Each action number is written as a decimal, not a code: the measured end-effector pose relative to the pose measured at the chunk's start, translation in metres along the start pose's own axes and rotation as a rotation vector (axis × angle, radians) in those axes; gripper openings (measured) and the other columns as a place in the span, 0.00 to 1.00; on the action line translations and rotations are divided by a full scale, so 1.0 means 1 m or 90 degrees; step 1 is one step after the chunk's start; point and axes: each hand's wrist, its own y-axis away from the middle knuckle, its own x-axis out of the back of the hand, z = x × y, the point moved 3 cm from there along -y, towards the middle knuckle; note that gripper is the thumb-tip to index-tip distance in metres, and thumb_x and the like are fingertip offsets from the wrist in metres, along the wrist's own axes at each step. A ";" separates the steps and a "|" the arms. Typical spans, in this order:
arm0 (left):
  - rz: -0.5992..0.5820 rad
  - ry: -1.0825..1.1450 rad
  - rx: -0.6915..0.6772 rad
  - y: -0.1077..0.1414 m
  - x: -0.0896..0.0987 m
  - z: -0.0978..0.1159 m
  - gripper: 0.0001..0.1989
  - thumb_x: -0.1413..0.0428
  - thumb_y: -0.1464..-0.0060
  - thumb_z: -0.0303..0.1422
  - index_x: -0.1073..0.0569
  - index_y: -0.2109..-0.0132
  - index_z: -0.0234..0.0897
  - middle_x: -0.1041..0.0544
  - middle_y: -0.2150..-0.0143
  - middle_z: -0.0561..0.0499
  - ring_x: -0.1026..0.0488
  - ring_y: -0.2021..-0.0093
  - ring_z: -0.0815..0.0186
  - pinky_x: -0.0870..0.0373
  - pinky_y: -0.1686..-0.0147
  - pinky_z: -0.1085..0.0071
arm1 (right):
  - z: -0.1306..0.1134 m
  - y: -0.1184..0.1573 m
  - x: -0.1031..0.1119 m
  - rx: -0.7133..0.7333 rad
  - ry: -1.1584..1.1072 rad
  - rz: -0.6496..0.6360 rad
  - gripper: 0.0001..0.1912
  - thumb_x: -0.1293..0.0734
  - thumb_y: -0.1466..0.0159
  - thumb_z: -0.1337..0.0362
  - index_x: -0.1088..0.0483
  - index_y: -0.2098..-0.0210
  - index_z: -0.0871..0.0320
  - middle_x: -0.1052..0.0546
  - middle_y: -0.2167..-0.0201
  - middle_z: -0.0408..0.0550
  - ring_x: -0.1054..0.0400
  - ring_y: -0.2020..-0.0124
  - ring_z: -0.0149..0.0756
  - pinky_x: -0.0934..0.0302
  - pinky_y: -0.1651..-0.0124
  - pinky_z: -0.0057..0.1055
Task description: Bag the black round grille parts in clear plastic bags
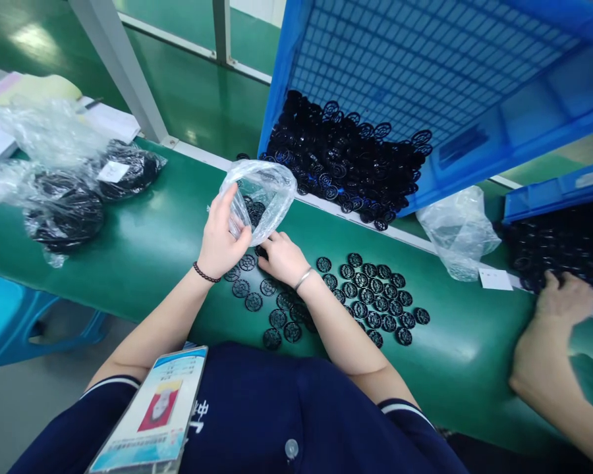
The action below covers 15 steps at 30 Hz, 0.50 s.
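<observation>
Left hand grips an open clear plastic bag; right hand works at its lower rim.
Near the centre of the frame, the left hand (222, 238) clasps the clear plastic bag (282, 191), with black round spoked discs (376, 286) visible inside it and more spread over the green surface (454, 355) below and to the right. The right hand (285, 261) has its fingertips beside a dark disc at the bag's rim; whether they pinch it, I cannot tell. For clean handling, the left grip is best firm on the film, mouth wide and tilted toward the right hand, with discs passed well inside the rim so that their open spokes do not snag the thin plastic.
</observation>
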 end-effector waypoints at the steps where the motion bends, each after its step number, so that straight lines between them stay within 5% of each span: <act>1: 0.003 -0.002 0.000 0.000 0.000 0.000 0.33 0.46 0.41 0.42 0.46 0.33 0.40 0.35 0.38 0.38 0.30 0.43 0.53 0.31 0.43 0.54 | 0.001 0.003 0.001 0.003 -0.005 -0.006 0.18 0.36 0.39 0.67 0.30 0.49 0.61 0.29 0.52 0.56 0.35 0.54 0.45 0.37 0.50 0.39; 3: 0.006 -0.003 0.000 0.001 0.001 0.000 0.32 0.47 0.40 0.41 0.47 0.33 0.41 0.35 0.39 0.38 0.24 0.55 0.59 0.27 0.48 0.57 | 0.004 0.013 0.011 0.013 -0.038 0.013 0.15 0.35 0.40 0.67 0.28 0.53 0.61 0.27 0.56 0.54 0.33 0.57 0.43 0.36 0.52 0.39; 6: -0.008 0.007 -0.003 0.003 -0.002 0.002 0.32 0.47 0.40 0.41 0.48 0.32 0.42 0.35 0.39 0.38 0.25 0.68 0.68 0.25 0.53 0.59 | 0.005 0.029 0.039 0.055 -0.124 0.155 0.14 0.35 0.39 0.65 0.29 0.53 0.59 0.26 0.58 0.52 0.32 0.57 0.42 0.34 0.53 0.39; 10: -0.049 0.038 -0.017 0.005 -0.008 0.004 0.32 0.48 0.39 0.43 0.48 0.32 0.43 0.37 0.37 0.39 0.23 0.57 0.61 0.26 0.50 0.59 | 0.002 0.027 0.066 0.084 -0.161 0.362 0.19 0.37 0.36 0.63 0.34 0.46 0.56 0.29 0.50 0.54 0.34 0.49 0.45 0.34 0.49 0.45; 13: -0.047 0.043 -0.021 0.004 -0.008 0.002 0.33 0.47 0.40 0.45 0.47 0.33 0.42 0.37 0.37 0.39 0.27 0.46 0.55 0.27 0.47 0.58 | 0.000 0.021 0.061 0.060 -0.145 0.400 0.21 0.37 0.35 0.63 0.37 0.43 0.58 0.34 0.44 0.58 0.38 0.43 0.47 0.36 0.46 0.47; 15: -0.037 0.038 -0.014 0.001 -0.007 -0.003 0.34 0.47 0.40 0.45 0.48 0.32 0.42 0.38 0.36 0.39 0.30 0.42 0.52 0.29 0.45 0.56 | 0.000 0.025 0.050 0.042 -0.134 0.375 0.15 0.38 0.35 0.64 0.34 0.49 0.59 0.31 0.48 0.58 0.38 0.46 0.47 0.37 0.47 0.45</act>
